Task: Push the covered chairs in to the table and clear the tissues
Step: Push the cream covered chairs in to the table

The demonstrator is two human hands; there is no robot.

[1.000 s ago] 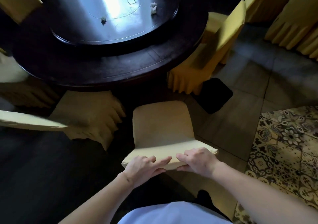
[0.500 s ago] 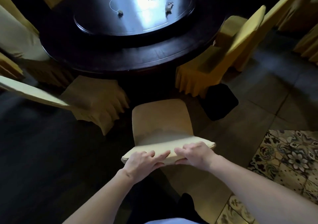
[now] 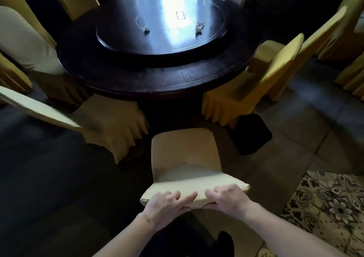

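The top edge of a cream covered chair [image 3: 185, 154] is gripped by both hands, down at about 6 o'clock in the view. The left hand [image 3: 167, 203] is laid over the backrest top with fingers on the front face and thumb tucked behind; the right hand [image 3: 226, 197] is curled round the same edge just beside it. The chair's legs are hidden under the cover, and its seat sits short of the round dark table [image 3: 157, 79], not yet tucked under.

Two crumpled tissues can be made out on the shiny turntable [image 3: 161, 43]: a small tissue [image 3: 146, 29] at roughly 11 o'clock and a bigger tissue [image 3: 199, 28] at 1 o'clock. Both are tiny and kinda blurry, so details can't be told.

More yellow covered chairs are seen at 9 o'clock [image 3: 110, 122] and 3 o'clock [image 3: 256, 83], others cut off by the frame edges. A dark object [image 3: 250, 134] on the floor at 3 o'clock is too murky to identify.
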